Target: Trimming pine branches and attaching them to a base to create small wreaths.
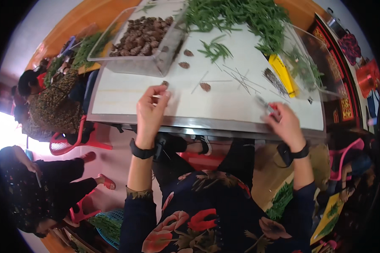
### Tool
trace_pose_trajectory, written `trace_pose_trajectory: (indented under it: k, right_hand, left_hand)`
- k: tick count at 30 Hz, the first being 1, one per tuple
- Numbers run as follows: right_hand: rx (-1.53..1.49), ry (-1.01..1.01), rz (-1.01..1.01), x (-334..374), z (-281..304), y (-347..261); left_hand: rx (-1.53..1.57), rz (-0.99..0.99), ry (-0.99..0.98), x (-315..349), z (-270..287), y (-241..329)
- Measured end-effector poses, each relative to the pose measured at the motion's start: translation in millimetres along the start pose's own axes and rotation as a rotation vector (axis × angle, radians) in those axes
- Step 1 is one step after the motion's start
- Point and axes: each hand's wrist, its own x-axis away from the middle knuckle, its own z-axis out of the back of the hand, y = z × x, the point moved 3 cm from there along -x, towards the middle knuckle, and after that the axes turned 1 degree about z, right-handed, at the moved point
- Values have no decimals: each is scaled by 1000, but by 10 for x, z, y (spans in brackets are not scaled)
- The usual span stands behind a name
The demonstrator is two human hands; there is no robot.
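Observation:
My left hand (151, 110) is raised over the near left part of the white tabletop (131, 99), its fingers curled into a pinch. A small brown pine cone (165, 83) shows right at those fingertips. Toward the right of the table, my right hand (285, 121) is closed round a tool that looks like pliers (266, 105), with red on its grip; motion smears its tip. Between the hands lie another pine cone (204, 87) and several thin wires (240, 79). Two more cones, one of them a pine cone (184, 65), rest farther back.
A clear bin (135, 69) full of pine cones stands at the left. Green sprigs (240, 19) are heaped at the back. On the right are a bundle of wires (275, 82), a yellow box (282, 75) and another clear bin (331, 90). Other people sit at both sides.

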Motion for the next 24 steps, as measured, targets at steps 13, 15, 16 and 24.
trace_pose_trajectory:
  k: [13,15,16,24]
  right_hand:
    - [203,315,88,-147,-509,-102]
    - [209,287,78,-155,-521,-99]
    - [206,291,79,-159,-518,-94]
    - [178,413,92,-100,-563,-45]
  left_hand:
    - [-804,-594,-150,-691,-590,325]
    - [-959,-514,-179,-784,-872,172]
    - [-1107,-470,-197,-861,-988,111]
    - [-1358,-422,-248,-1165,-1119,-103]
